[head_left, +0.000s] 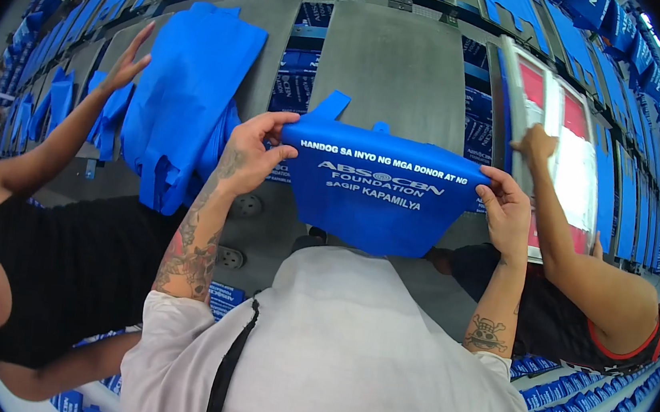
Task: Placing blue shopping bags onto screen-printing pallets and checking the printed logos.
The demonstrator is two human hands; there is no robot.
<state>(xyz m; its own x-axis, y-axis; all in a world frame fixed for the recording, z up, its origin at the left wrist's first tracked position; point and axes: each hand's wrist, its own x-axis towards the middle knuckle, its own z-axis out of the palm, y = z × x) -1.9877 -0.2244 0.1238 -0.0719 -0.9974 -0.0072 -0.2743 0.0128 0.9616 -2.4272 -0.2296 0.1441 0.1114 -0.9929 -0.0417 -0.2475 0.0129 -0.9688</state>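
A blue fabric tote bag (378,211) with white printing hangs stretched between my two hands, just in front of my body. My left hand (260,146) pinches its upper left corner, thumb below and fingers on top. At the upper right corner, my right hand (504,208) grips the edge between thumb and fingers. One strap of the bag sticks up past its top edge near my left hand. The bag's lower part slopes toward me, its bottom edge close to my shirt. Behind it lies a grey metal board (393,68).
On the left, a person in black reaches toward a pile of blue bags (194,79). To the right, another person holds a white-framed printing screen (564,158) smeared red and white. More boards with blue fabric run along the far side; printed blue bags hang on racks all around.
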